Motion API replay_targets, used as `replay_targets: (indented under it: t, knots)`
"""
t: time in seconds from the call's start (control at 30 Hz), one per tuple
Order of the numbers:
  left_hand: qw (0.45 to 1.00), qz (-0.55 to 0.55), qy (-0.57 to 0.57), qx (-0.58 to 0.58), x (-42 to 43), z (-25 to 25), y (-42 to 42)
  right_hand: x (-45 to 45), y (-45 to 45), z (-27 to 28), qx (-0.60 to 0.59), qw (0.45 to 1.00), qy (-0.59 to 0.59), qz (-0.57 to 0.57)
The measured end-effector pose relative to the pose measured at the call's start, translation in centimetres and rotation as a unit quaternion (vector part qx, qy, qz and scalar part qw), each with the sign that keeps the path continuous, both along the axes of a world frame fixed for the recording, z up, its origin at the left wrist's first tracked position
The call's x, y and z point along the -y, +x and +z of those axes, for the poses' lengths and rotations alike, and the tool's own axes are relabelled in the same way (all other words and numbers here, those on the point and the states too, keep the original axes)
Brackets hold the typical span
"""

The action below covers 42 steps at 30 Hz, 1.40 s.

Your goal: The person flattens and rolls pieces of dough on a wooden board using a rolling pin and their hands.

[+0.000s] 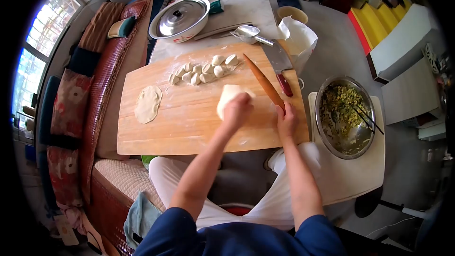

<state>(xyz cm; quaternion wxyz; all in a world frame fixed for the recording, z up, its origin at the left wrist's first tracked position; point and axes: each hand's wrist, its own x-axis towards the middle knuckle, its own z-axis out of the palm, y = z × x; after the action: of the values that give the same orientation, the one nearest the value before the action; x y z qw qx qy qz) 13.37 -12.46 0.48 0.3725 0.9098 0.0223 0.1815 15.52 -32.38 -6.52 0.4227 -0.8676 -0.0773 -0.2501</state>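
While your left hand (238, 110) bends over the right side of a thin dough sheet (226, 97), your right hand (287, 121) is closed round the near end of the rolling pin (262, 77). Left grip: fingers curled, covering part of the sheet; can't tell whether they pinch the edge or only press on it. Right grip: fist shut, wood filling it, no gap showing. Sheet sits right of centre on the wooden board (189, 132); pin is just beside it, over the board's right part. Can't tell if the pin's length touches the wood. Risks, as judged: a leftward swing of the pin could knock the nearest of the dough lumps (206, 77), since its far tip is near them; a rightward swing could nudge the knife by its red handle (284, 85), lying near the board's right edge. If your left fingers pull unevenly, so soft a sheet could stretch or tear. Pin's long axis runs slantwise from your right fist, away from you and leftward, its slim tip aimed at the far side of the board. Sheet looks roughly round, partly hidden by your hand, so no clear long axis. A flat dough round (148, 105) lies well apart, toward the board's left edge.
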Motion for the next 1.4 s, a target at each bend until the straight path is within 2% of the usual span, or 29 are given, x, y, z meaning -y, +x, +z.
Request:
replay_targets:
  t: [0.07, 0.1, 0.13, 0.2, 0.3, 0.43, 0.53, 0.63, 0.73, 0.77, 0.87, 0.9, 0.97, 1.0, 1.07, 1.1, 1.2, 1.3, 1.4]
  knots:
    - [0.995, -0.064, 0.045, -0.054, 3.4, -5.1, 0.3, 0.2, 0.1, 0.1, -0.009, 1.000, 0.019, -0.008]
    - [0.986, -0.121, 0.107, -0.050, 4.4, -4.9, -0.7, 0.2, 0.1, 0.2, -0.017, 0.999, 0.027, -0.013]
    - [0.982, -0.127, 0.138, -0.037, 5.4, -4.6, -0.9, 0.4, 0.0, 0.2, -0.024, 0.999, 0.033, -0.016]
    - [0.985, -0.115, 0.099, -0.077, 5.3, -4.9, -0.8, 0.4, 0.2, -0.1, -0.028, 0.999, 0.040, -0.021]
    - [0.973, 0.001, 0.228, 0.032, 5.3, -5.0, 0.7, 0.3, 0.1, -0.7, -0.018, 0.999, 0.039, -0.023]
    - [0.964, -0.083, 0.238, -0.079, 4.9, -5.0, 1.4, 0.2, 0.2, -0.6, -0.005, 0.999, 0.032, -0.025]
    - [0.959, -0.088, 0.251, -0.094, 4.0, -5.2, 1.0, 0.0, 0.2, -0.6, -0.023, 0.999, 0.035, -0.023]
    - [0.964, -0.046, 0.249, -0.085, 1.5, -6.0, -0.1, 0.2, 0.0, -0.4, -0.040, 0.999, 0.025, -0.018]
    - [0.971, -0.009, 0.195, -0.135, -1.8, -5.7, -0.8, 0.2, 0.1, -0.3, -0.047, 0.999, 0.007, -0.012]
    - [0.992, 0.022, 0.109, -0.052, -2.8, -5.7, -0.5, 0.2, 0.0, -0.4, -0.039, 0.999, 0.007, -0.015]
    - [0.980, 0.059, 0.057, -0.182, -4.4, -4.4, 1.4, 0.2, 0.4, -1.0, -0.028, 0.999, 0.016, -0.023]
    - [0.980, 0.032, 0.114, -0.160, -4.0, -3.2, 1.8, 0.4, 0.5, -1.7, -0.031, 0.999, 0.027, -0.028]
    - [0.977, 0.083, 0.026, -0.196, -3.8, -4.9, 3.7, 0.3, 0.9, -2.6, -0.033, 0.998, 0.038, -0.024]
    - [0.969, 0.095, 0.040, -0.223, -3.6, -5.3, 4.5, 0.4, 0.9, -2.8, -0.033, 0.999, 0.033, -0.022]
    - [0.941, 0.101, 0.036, -0.320, -3.2, -3.6, 5.2, 0.2, 0.4, -1.4, -0.073, 0.997, 0.035, -0.016]
    - [0.918, 0.078, 0.042, -0.386, -3.1, -1.2, 5.0, 0.4, 0.7, -1.7, -0.054, 0.998, 0.035, -0.010]
    - [0.957, 0.090, 0.031, -0.273, -2.5, -6.1, 5.1, 0.4, 0.6, -1.6, -0.035, 0.999, 0.018, -0.009]
    - [0.972, 0.036, -0.167, -0.160, -2.3, -6.7, 4.5, 0.6, 0.7, -2.0, -0.029, 0.999, 0.005, -0.013]
    - [0.878, 0.004, -0.448, -0.170, -3.5, -5.2, 2.5, 0.7, 0.9, -2.3, -0.005, 1.000, -0.019, -0.019]
